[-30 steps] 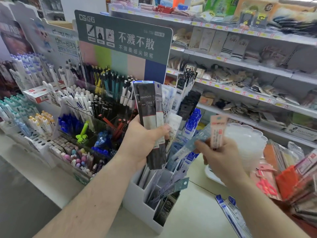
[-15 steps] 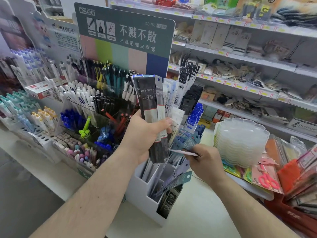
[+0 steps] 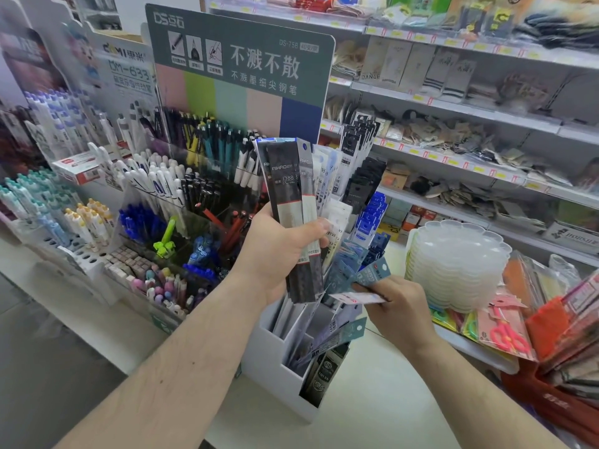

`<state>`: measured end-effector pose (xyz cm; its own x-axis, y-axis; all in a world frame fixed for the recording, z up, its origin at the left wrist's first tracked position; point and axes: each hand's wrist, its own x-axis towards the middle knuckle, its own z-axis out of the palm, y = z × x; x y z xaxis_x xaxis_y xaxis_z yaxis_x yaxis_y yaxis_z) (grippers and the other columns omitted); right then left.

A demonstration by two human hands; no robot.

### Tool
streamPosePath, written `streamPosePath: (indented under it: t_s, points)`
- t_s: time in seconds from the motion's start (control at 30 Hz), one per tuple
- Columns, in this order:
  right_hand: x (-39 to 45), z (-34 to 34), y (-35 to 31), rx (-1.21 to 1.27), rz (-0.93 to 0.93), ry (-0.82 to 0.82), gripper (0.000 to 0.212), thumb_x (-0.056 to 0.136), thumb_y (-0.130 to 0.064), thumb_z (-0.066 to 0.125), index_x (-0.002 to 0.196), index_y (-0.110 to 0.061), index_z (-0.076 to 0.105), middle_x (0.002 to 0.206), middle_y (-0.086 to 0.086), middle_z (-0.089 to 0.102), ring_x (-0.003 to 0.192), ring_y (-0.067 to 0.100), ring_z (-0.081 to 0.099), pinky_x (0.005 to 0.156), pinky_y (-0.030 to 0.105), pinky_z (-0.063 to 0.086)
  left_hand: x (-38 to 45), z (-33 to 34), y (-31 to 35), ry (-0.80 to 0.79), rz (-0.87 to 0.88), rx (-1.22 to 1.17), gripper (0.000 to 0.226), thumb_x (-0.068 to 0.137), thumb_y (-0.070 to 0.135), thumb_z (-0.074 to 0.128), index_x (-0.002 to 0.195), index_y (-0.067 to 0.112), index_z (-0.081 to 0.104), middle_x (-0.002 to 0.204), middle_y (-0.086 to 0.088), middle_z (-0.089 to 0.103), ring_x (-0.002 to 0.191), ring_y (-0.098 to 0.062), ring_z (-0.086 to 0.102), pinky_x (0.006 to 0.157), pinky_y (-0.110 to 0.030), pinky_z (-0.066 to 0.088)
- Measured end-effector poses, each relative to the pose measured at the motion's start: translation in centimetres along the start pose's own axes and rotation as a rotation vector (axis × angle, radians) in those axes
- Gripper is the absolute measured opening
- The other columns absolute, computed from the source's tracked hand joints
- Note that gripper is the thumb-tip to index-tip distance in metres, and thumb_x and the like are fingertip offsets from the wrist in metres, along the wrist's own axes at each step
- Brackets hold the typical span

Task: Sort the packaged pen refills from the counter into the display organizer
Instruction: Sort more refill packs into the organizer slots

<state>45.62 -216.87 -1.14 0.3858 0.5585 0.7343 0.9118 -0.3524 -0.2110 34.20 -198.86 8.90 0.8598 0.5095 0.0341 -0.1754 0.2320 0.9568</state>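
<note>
My left hand (image 3: 278,251) grips an upright fan of long packaged pen refills (image 3: 288,196), black and white packs with "1388" printed on the front one. My right hand (image 3: 395,306) is lower and to the right, pinching a white and red refill pack (image 3: 353,298) and a blue one (image 3: 372,273) over the white display organizer (image 3: 269,354). The organizer stands on the counter with several compartments holding refill packs that stick up and lean.
Pen displays (image 3: 168,189) fill the counter at left under a grey-green sign (image 3: 240,59). A stack of clear scalloped trays (image 3: 453,264) stands at right, with pink scissors (image 3: 505,335) and packaged goods beside it. Store shelves (image 3: 453,124) run behind.
My right hand came down from chest height with its pack to the organizer's right compartments. My left hand kept holding its bundle in nearly the same place.
</note>
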Motion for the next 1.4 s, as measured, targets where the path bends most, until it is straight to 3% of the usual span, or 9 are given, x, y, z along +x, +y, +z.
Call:
streamPosePath:
  t_s: [0.17, 0.3, 0.43, 0.6, 0.77, 0.87, 0.97, 1.17, 1.4]
  points:
    - [0.3, -0.2, 0.2, 0.075, 0.114, -0.04, 0.02, 0.077, -0.009, 0.076, 0.06, -0.007, 0.067, 0.051, -0.002, 0.052, 0.042, 0.017, 0.045, 0.041, 0.023, 0.034, -0.1, 0.0, 0.0, -0.002, -0.007, 0.017, 0.031, 0.085, 0.0, 0.071, 0.113, -0.001, 0.059, 0.083, -0.01, 0.069, 0.068, -0.017, 0.067, 0.062, -0.031, 0.055]
    - [0.6, -2.0, 0.4, 0.432, 0.662, -0.048, 0.019, 0.085, -0.006, 0.075, 0.068, -0.013, 0.068, 0.053, 0.0, 0.06, 0.049, 0.016, 0.057, 0.054, 0.031, 0.047, 0.2, -0.1, 0.5, -0.018, -0.039, 0.055, 0.03, 0.085, -0.002, 0.07, 0.112, -0.005, 0.059, 0.077, -0.006, 0.069, 0.066, -0.016, 0.067, 0.061, -0.031, 0.054]
    - [1.0, -4.2, 1.0, 0.674, 0.939, 0.01, 0.012, 0.091, -0.007, 0.068, 0.092, 0.004, 0.065, 0.058, 0.009, 0.062, 0.053, 0.017, 0.057, 0.057, 0.034, 0.044, 0.3, 0.4, 1.1, -0.078, -0.037, 0.142, 0.017, 0.082, -0.011, 0.065, 0.098, -0.005, 0.063, 0.08, -0.01, 0.07, 0.065, -0.018, 0.065, 0.058, -0.029, 0.056]
    - [0.4, -5.3, 1.5, 0.739, 1.014, 0.095, 0.009, 0.091, -0.002, 0.066, 0.085, -0.007, 0.064, 0.052, 0.0, 0.062, 0.049, 0.013, 0.06, 0.057, 0.035, 0.047, 0.1, 1.6, 1.7, -0.297, -0.158, 0.313, 0.024, 0.077, -0.014, 0.065, 0.099, -0.007, 0.063, 0.081, -0.006, 0.073, 0.068, -0.018, 0.067, 0.061, -0.028, 0.057]
    - [-0.6, -4.5, 2.3, 0.804, 1.093, 0.182, 0.012, 0.091, 0.002, 0.064, 0.082, -0.005, 0.064, 0.055, 0.003, 0.06, 0.059, 0.024, 0.05, 0.059, 0.036, 0.042, 1.6, 4.2, 1.9, -0.528, -0.397, 0.654, 0.027, 0.081, -0.008, 0.068, 0.105, 0.002, 0.06, 0.109, -0.011, 0.073, 0.101, -0.036, 0.07, 0.073, -0.039, 0.058]
    - [-0.2, -4.3, 2.1, 0.969, 1.173, 0.248, 0.015, 0.093, 0.006, 0.059, 0.084, -0.006, 0.06, 0.059, 0.006, 0.055, 0.053, 0.02, 0.048, 0.054, 0.03, 0.035, 2.4, 6.0, 1.4, -0.626, -0.531, 0.866, 0.028, 0.08, -0.008, 0.067, 0.105, -0.001, 0.056, 0.097, -0.022, 0.073, 0.08, -0.034, 0.073, 0.073, -0.042, 0.058]
    - [0.6, -3.8, 1.7, 1.124, 1.211, 0.258, 0.015, 0.094, 0.01, 0.05, 0.092, -0.004, 0.055, 0.066, 0.009, 0.054, 0.044, 0.014, 0.05, 0.045, 0.024, 0.038, 3.0, 6.7, 1.0, -0.613, -0.602, 1.028, 0.02, 0.084, -0.008, 0.061, 0.094, 0.005, 0.05, 0.078, -0.017, 0.066, 0.06, -0.025, 0.067, 0.058, -0.034, 0.058]
    - [1.4, -2.5, 0.3, 1.304, 1.208, 0.223, 0.014, 0.058, -0.002, 0.054, 0.072, -0.007, 0.051, 0.066, 0.01, 0.049, 0.052, 0.016, 0.044, 0.047, 0.023, 0.037, 4.0, 6.3, 1.0, -0.505, -0.579, 1.14, 0.021, 0.084, 0.0, 0.061, 0.101, 0.006, 0.05, 0.103, -0.021, 0.057, 0.083, -0.034, 0.059, 0.083, -0.049, 0.055]
    - [1.7, -0.4, -0.7, 1.132, 1.135, 0.058, 0.025, 0.081, 0.013, 0.055, 0.069, -0.008, 0.051, 0.066, 0.009, 0.045, 0.059, 0.018, 0.039, 0.058, 0.029, 0.034, 3.7, 6.2, 1.2, -0.451, -0.491, 1.267, 0.024, 0.084, 0.015, 0.069, 0.091, 0.014, 0.046, 0.097, -0.007, 0.049, 0.077, -0.018, 0.049, 0.064, -0.029, 0.048]
